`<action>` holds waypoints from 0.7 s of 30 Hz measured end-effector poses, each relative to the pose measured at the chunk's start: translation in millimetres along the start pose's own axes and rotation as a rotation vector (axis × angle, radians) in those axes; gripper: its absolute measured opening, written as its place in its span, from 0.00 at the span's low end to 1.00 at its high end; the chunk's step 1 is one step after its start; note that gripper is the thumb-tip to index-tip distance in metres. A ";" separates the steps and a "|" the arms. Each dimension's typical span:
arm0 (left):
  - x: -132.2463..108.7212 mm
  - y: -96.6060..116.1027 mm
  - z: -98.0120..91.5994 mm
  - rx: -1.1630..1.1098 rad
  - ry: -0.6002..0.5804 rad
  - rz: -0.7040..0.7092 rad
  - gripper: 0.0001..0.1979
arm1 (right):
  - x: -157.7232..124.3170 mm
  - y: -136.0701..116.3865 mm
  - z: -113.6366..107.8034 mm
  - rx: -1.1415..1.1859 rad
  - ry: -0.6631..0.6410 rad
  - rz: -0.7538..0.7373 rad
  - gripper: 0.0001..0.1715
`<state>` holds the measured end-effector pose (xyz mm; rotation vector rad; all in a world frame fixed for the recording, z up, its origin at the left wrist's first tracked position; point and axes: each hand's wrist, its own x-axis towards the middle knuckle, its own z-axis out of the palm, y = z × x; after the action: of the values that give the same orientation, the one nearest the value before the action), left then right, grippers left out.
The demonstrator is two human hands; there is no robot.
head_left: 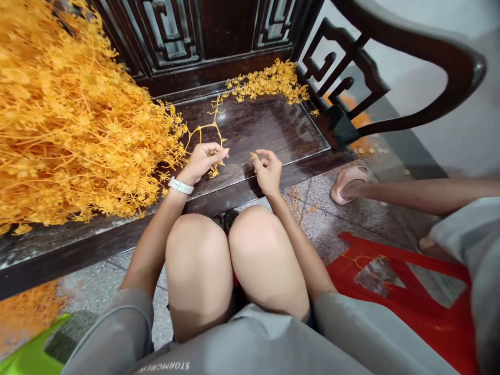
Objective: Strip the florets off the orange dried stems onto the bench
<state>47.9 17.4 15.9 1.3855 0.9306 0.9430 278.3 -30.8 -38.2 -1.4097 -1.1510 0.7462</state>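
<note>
Left hand [203, 162] curled, pinching an orange sprig [214, 125] low over the dark wooden table [269, 135]. Right hand [267, 172] just beside it, fingertips pressed together on a tiny orange bit [253, 154]. Big orange heap [78, 125] upper left, placed within easy reach; loose orange clusters [265, 80] farther back, top centre.

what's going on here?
A seated person holds a branched orange sprig in their left hand, while their right hand pinches a small orange bit. A large heap of orange sprigs and a smaller scattered pile lie on a dark wooden bench.
</note>
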 end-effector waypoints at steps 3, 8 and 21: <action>6.7 -9.0 -5.1 -0.002 0.090 -0.052 0.26 | 1.5 3.1 1.1 -0.007 0.013 -0.004 0.22; 9.5 -15.9 -4.2 -0.025 0.090 -0.069 0.26 | 0.4 4.1 -0.6 -0.025 0.101 -0.068 0.22; 13.1 -20.9 -0.3 -0.009 0.201 -0.065 0.20 | -2.8 -3.2 -2.3 -0.211 -0.114 -0.076 0.51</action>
<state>52.2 30.2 -4.7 1.2613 1.1147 1.0491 278.8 -34.5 -35.2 -1.5032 -1.3976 0.6733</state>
